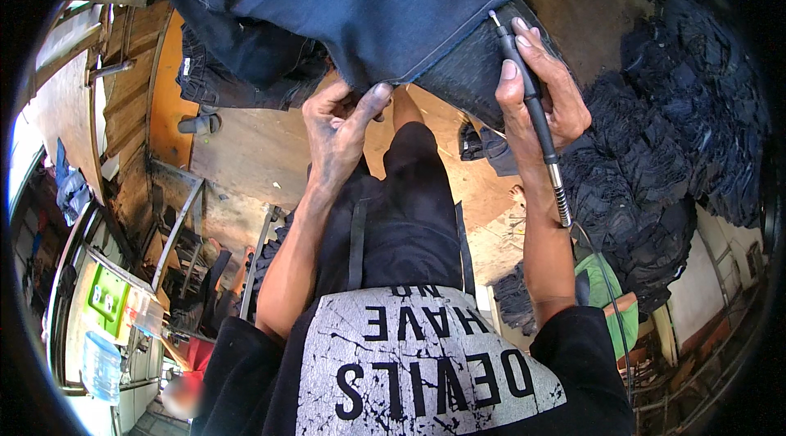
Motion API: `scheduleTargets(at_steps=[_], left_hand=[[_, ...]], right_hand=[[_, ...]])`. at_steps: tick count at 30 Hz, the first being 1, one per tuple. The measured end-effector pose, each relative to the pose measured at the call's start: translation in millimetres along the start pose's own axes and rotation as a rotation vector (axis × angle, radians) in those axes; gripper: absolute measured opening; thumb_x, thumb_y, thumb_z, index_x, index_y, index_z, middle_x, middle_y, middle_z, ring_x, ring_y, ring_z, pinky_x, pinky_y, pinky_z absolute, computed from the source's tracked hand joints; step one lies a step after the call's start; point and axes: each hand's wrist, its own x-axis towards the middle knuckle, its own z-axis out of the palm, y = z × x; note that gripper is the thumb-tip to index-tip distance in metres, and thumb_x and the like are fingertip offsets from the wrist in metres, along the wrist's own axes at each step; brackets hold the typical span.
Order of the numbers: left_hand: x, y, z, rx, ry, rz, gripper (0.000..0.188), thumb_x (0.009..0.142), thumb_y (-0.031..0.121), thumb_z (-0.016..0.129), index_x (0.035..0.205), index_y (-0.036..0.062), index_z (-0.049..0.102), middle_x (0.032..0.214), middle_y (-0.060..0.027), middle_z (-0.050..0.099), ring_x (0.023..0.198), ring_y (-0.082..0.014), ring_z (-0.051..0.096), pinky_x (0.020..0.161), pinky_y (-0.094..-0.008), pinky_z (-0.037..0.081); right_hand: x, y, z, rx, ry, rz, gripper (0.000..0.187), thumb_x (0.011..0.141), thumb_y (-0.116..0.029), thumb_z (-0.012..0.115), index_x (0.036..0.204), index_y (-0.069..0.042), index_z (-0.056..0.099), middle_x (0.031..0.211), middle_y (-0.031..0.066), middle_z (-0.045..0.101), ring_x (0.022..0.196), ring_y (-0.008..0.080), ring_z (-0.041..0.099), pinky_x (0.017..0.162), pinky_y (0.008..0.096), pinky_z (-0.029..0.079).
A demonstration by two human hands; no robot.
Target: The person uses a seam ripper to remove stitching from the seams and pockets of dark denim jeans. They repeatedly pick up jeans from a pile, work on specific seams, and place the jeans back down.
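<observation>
A pair of dark blue denim trousers point(327, 10) is spread out in front of me, with its hem edge toward my hands. My left hand point(345, 121) is closed on the near edge of the denim, pinching it between thumb and fingers. In my right hand point(548, 96) is a slim black rotary tool point(528, 80), held like a pen, with a spring sleeve and a cable trailing from its rear end. The tool's small pale tip lies at the right side of the hem; whether it touches the cloth I cannot tell.
Large heaps of dark denim point(639, 166) rise on the right. More dark garments point(229, 76) hang at the left by an orange board. A metal frame point(176, 231), a blue water bottle point(101, 366) and a person in red point(196, 354) are at lower left. Sandals point(199, 124) lie on the floor.
</observation>
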Motion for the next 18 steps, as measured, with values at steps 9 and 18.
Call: scheduleTargets(at_steps=[9, 18], left_hand=[[1.7, -1.7, -1.3, 0.005, -0.014, -0.001, 0.021, 0.098, 0.017, 0.086, 0.100, -0.0034, 0.081, 0.086, -0.0051, 0.076, 0.075, -0.0094, 0.065, 0.069, -0.0263, 0.052], [1.9, -1.0, 0.1, 0.006, -0.013, 0.023, 0.019, 0.099, 0.014, 0.084, 0.104, -0.0039, 0.081, 0.089, -0.0045, 0.076, 0.077, -0.0089, 0.065, 0.071, -0.0266, 0.052]], right_hand=[[-1.4, 2.5, 0.0, -0.010, 0.022, -0.005, 0.029, 0.084, -0.005, 0.081, 0.113, 0.002, 0.080, 0.114, 0.0215, 0.082, 0.115, 0.0360, 0.079, 0.105, 0.0461, 0.062], [-2.0, 4.3, 0.8, 0.012, -0.021, -0.063, 0.025, 0.094, -0.009, 0.078, 0.115, 0.004, 0.078, 0.120, 0.0235, 0.080, 0.116, 0.0344, 0.079, 0.104, 0.0452, 0.062]])
